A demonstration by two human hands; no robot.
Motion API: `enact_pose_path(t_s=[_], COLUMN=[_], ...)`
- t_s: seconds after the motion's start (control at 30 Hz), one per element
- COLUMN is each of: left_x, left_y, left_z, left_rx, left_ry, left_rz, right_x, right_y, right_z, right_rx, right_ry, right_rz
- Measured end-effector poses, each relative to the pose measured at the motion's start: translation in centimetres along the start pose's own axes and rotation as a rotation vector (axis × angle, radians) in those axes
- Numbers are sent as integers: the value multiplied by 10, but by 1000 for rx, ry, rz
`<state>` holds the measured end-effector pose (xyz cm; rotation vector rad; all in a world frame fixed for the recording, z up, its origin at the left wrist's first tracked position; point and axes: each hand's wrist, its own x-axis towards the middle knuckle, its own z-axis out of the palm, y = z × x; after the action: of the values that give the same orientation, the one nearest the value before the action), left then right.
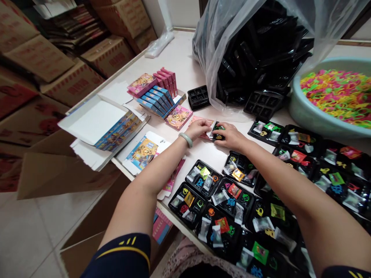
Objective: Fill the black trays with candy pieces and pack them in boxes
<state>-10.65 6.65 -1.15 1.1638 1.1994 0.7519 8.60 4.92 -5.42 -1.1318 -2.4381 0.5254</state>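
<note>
While the left hand (pixel 199 129) pinches the pink box (pixel 199 118) near its white flap (pixel 213 126), the right hand (pixel 231 136) grips the black tray (pixel 218 132) between thumb and fingers at the box's end. The step appears to be insertion; the next move likely calls for tray-to-opening alignment. Fingers cover much of both parts; whether the tray has entered cannot be determined.
</note>
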Motion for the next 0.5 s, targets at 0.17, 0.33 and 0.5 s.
enact_pose_path(t_s=[0.17,0.33,0.5], left_x=[1,2,2], left_y=[-5,-5,-5], left_z=[4,2,2], left_rx=[66,-5,0], left_ry=[9,44,37], left_rz=[7,-19,15], right_x=[-2,-4,-2], right_y=[-1,-3,-3], right_z=[0,-1,7], right_rx=[11,-30,-53], right_ry=[-8,-8,-47], right_rz=[-5,-10,35])
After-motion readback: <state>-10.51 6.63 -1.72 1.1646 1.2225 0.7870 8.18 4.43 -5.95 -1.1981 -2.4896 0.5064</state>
